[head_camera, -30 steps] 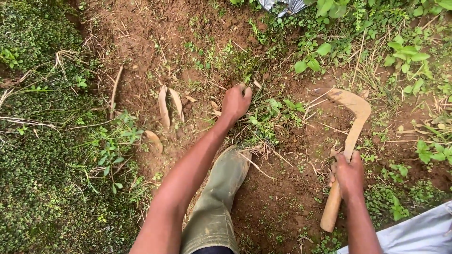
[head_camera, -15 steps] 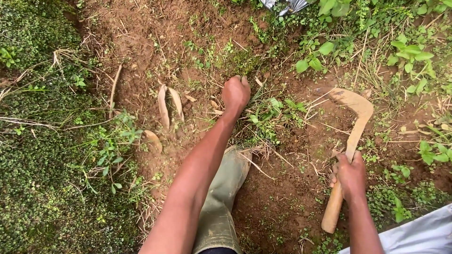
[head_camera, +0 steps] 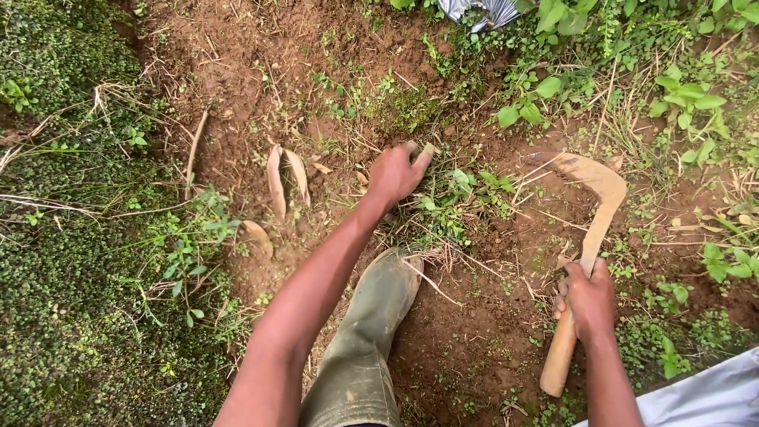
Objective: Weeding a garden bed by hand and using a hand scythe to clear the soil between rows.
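Your left hand [head_camera: 395, 172] pinches the weed clump [head_camera: 443, 205] low for grip; your right hand [head_camera: 589, 300] is wrapped around the curved sickle [head_camera: 589, 229], blade resting on soil [head_camera: 490, 340].

- The left hand [head_camera: 395, 172] is gripping a clump of weeds [head_camera: 443, 207] in the middle of the frame.
- The right hand [head_camera: 587, 299] is clasping the wooden handle of a curved sickle [head_camera: 591, 207] at the lower right, its blade pointing up and left.
- A green rubber boot [head_camera: 365, 332] is standing on brown soil [head_camera: 261, 47] at the bottom centre.
- Dry husks [head_camera: 285, 180] are lying left of the weeds.
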